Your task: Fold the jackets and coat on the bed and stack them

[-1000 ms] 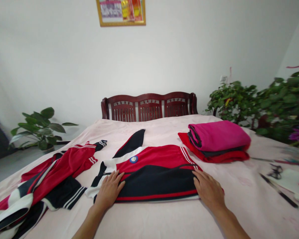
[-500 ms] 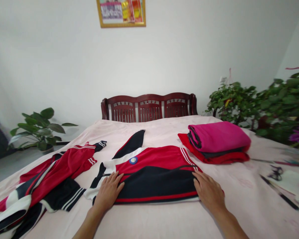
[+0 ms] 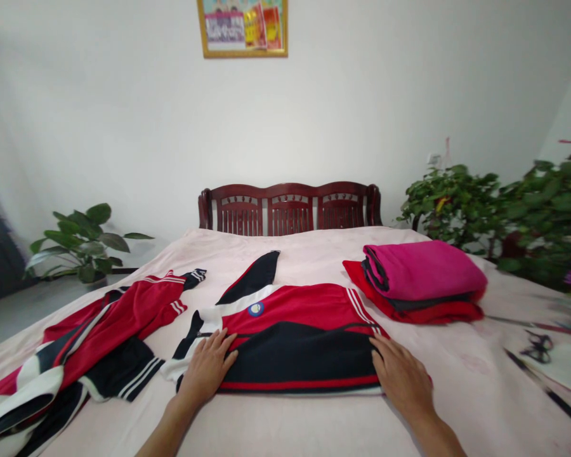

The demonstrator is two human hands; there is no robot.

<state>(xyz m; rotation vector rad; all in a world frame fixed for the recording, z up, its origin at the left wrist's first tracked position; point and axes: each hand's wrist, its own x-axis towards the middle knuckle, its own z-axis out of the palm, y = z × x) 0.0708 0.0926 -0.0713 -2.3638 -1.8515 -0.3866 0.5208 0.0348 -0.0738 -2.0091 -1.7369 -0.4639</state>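
left hand (image 3: 208, 367) lies open and palm down, fingers spread and holding nothing, just right of a crumpled red, navy and white tracksuit top (image 3: 99, 336) on the pale pink bedsheet (image 3: 285, 257). that hand rests on the lower left of a second track jacket (image 3: 290, 304), spread flat mid-bed with one navy sleeve (image 3: 252, 276) laid back and one round blue badge (image 3: 255, 309) showing. right hand (image 3: 402, 381) is equally open, pressed to the jacket's right edge, so the two palms seem to keep the cloth flat and taut. further right sits one folded stack (image 3: 423, 276), magenta over dark over red. at the far right, blurred, lie one pair of scissors (image 3: 538, 348) and one dark pen (image 3: 547, 395).
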